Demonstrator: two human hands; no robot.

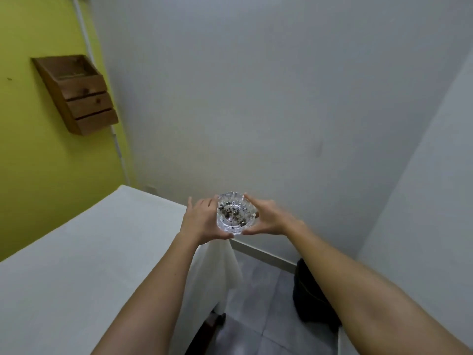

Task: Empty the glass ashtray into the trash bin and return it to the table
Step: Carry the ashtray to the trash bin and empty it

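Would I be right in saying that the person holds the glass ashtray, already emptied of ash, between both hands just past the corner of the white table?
Not quite: the glass ashtray is not emptied; the head view shows dark ash and debris in its bowl. The rest stands: the left hand and right hand hold it between them just past the corner of the white table.
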